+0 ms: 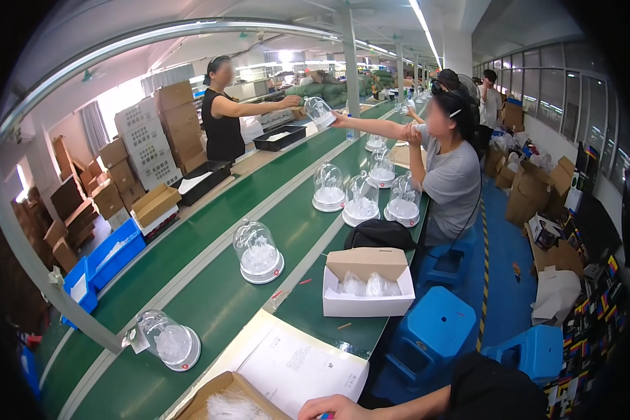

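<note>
Though partly visible, right hand (337,407) by paper (297,360)

Black sleeve (497,388); right forearm (418,406) bare; right hand (337,407) bare.

the person's right arm is the one in sight, reaching in along the lower right edge, its upper part covered by a loose black sleeve (497,388) that ends partway down, leaving the right forearm (416,404) bare; the forearm runs leftward, close to level, toward the right hand (337,407), which lies at the very bottom of the view with its back turned up, the fingers (310,409) pointing left and bent downward, while the lower edge cuts off the fingertips and most of the wrist, so their grip cannot be made out
</note>
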### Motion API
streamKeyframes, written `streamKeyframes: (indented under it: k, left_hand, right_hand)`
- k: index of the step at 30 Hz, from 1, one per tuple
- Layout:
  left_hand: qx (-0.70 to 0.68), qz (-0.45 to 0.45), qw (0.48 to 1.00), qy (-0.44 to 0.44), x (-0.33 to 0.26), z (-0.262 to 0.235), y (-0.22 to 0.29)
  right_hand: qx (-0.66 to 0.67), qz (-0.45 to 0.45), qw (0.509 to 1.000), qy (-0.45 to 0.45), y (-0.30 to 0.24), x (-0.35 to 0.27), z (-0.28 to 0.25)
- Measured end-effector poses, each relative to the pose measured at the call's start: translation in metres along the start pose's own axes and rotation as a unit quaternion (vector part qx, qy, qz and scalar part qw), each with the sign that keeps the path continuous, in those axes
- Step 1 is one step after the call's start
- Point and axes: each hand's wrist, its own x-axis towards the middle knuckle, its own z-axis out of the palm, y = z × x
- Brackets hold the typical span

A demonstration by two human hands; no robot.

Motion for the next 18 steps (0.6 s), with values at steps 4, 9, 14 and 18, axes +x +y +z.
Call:
streamKeyframes:
  k: [4,9,14,18]
  left_hand:
    - [0.011,0.005,0.999,0.04,-0.011,0.013,0.04]
    - [0.069,0.092,0.991,0.074,-0.014,0.017,0.028]
    - [0.013,0.072,0.991,0.11,-0.015,0.019,0.031]
    - [0.042,0.104,0.99,0.079,-0.017,0.013,0.046]
  right_hand:
    - [-0.033,-0.066,0.997,-0.029,0.003,0.001,0.0]
    - [0.036,0.0,0.998,-0.041,0.005,0.0,0.001]
    - [0.0,-0.038,0.997,-0.065,0.007,0.004,-0.002]
    - [-0.018,-0.032,0.995,-0.098,0.005,0.006,-0.005]
